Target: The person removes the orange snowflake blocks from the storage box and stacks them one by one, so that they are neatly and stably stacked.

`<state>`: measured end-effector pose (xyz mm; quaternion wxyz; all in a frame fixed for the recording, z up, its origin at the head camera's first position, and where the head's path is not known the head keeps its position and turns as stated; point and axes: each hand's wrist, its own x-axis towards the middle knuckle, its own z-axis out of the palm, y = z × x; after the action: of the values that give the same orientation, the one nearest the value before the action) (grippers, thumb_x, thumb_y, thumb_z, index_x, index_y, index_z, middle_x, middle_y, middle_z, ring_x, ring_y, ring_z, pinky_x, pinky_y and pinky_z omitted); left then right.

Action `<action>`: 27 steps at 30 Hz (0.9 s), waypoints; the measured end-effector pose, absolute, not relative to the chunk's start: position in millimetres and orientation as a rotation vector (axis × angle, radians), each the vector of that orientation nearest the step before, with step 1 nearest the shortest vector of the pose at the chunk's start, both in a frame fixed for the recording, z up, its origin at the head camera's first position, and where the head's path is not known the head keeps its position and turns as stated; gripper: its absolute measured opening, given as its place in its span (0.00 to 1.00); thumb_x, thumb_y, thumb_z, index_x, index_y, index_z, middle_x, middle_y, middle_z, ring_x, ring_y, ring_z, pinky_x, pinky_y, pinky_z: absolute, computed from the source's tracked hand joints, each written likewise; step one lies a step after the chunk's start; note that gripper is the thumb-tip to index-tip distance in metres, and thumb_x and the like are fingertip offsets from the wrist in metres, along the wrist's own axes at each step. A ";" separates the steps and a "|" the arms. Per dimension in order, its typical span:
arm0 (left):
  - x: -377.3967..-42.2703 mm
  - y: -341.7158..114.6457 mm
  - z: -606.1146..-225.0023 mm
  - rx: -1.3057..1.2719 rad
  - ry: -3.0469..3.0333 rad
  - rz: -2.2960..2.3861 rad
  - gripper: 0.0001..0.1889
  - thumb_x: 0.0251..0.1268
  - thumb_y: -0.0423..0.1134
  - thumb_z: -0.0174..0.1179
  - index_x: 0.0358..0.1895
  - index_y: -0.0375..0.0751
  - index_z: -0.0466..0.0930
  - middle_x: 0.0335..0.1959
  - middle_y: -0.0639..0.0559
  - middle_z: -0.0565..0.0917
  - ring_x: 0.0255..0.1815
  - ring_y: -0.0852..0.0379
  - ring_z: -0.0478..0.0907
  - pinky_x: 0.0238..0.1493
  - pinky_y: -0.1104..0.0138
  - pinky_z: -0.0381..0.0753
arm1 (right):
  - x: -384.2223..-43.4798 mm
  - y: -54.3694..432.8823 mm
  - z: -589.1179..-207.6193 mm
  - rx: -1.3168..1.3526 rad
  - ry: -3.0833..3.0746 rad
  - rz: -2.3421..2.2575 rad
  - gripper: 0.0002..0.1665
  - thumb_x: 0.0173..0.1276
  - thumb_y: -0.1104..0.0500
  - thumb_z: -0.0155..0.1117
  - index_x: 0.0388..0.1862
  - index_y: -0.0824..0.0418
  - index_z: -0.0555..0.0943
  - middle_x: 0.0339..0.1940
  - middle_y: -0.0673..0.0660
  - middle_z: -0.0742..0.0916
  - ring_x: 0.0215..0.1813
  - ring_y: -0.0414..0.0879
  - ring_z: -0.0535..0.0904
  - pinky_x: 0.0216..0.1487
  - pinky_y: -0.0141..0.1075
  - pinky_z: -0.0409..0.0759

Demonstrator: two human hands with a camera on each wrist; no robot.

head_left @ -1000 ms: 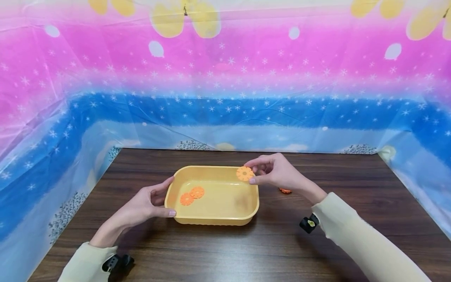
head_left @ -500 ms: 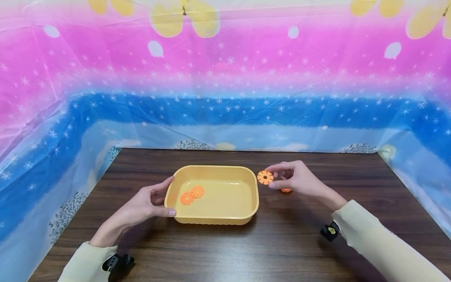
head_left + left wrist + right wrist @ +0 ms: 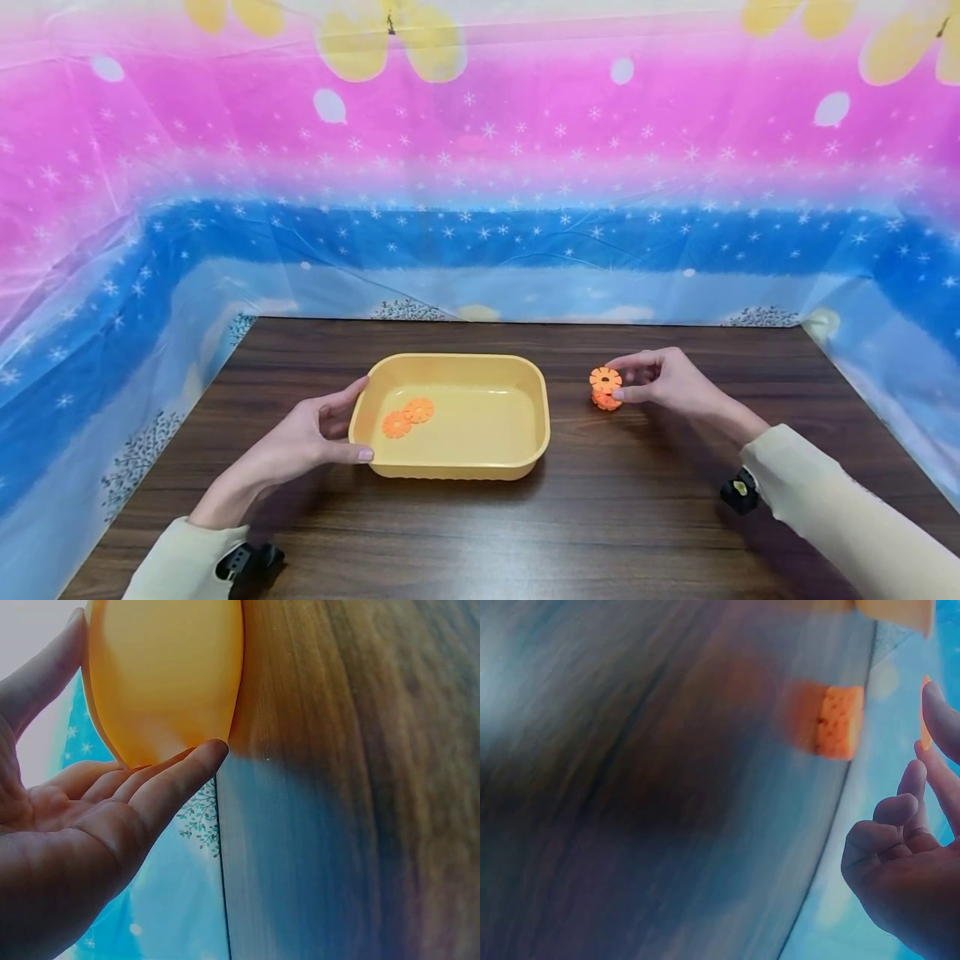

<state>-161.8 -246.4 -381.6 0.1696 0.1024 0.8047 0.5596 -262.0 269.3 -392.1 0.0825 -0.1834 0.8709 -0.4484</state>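
In the head view my left hand (image 3: pixel 303 437) grips the left end of a yellow plastic basin (image 3: pixel 480 468), thumb at the front corner and fingers at the back one. The left wrist view has those fingers lying along the basin's outer wall (image 3: pixel 169 675). Two notched orange discs (image 3: pixel 397 424) overlap inside it on the left. My right hand (image 3: pixel 667 383) pinches another notched orange disc (image 3: pixel 605 379) between thumb and forefinger. The right wrist view shows this disc edge-on, apart from a short stack of orange discs (image 3: pixel 840 724) standing on the table.
The dark wood-grain table (image 3: pixel 450 542) carries everything. Behind it and at its sides hangs a pink and blue patterned cloth (image 3: pixel 480 208). A small black device (image 3: pixel 251 567) is worn at each wrist.
My right hand has moved right with the pinched disc, from over the basin's right rim to over the stack. My left hand, the basin and the two discs in it stay put.
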 end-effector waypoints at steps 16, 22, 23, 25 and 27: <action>-161.7 -246.8 -381.6 0.343 2.255 1.632 0.56 0.60 0.33 0.77 0.85 0.39 0.47 0.83 0.31 0.54 0.77 0.31 0.63 0.60 0.60 0.84 | -264.7 281.2 -405.6 -0.619 2.667 -1.201 0.26 0.63 0.60 0.80 0.60 0.66 0.86 0.33 0.56 0.80 0.30 0.48 0.69 0.28 0.34 0.65; -160.9 -246.1 -380.9 0.333 2.247 1.634 0.56 0.60 0.33 0.76 0.85 0.40 0.46 0.83 0.31 0.54 0.77 0.32 0.64 0.59 0.60 0.84 | -267.2 281.8 -409.5 -0.632 2.679 -1.166 0.26 0.63 0.60 0.80 0.59 0.65 0.87 0.33 0.55 0.80 0.30 0.47 0.69 0.29 0.34 0.65; -160.9 -245.9 -380.8 0.332 2.246 1.634 0.56 0.60 0.33 0.76 0.85 0.40 0.46 0.83 0.31 0.54 0.77 0.32 0.64 0.59 0.60 0.84 | -267.4 281.8 -410.1 -0.630 2.682 -1.156 0.26 0.62 0.60 0.80 0.59 0.64 0.87 0.33 0.55 0.80 0.30 0.47 0.69 0.29 0.34 0.66; -160.9 -245.6 -380.7 0.333 2.248 1.635 0.56 0.60 0.33 0.76 0.85 0.40 0.46 0.82 0.31 0.54 0.76 0.32 0.65 0.59 0.61 0.84 | -267.3 282.1 -410.9 -0.630 2.691 -1.138 0.25 0.62 0.59 0.80 0.59 0.64 0.88 0.33 0.55 0.80 0.30 0.47 0.69 0.29 0.34 0.66; -161.0 -245.7 -380.7 0.334 2.250 1.634 0.56 0.60 0.32 0.77 0.85 0.40 0.46 0.82 0.30 0.55 0.76 0.32 0.66 0.58 0.61 0.84 | -266.6 282.0 -410.5 -0.638 2.696 -1.127 0.25 0.63 0.59 0.80 0.59 0.64 0.87 0.33 0.55 0.80 0.30 0.47 0.69 0.29 0.34 0.66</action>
<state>-161.0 -245.7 -380.7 0.1696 0.1174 0.7917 0.5750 -266.6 282.0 -410.5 0.0755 -0.2126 0.8988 -0.3758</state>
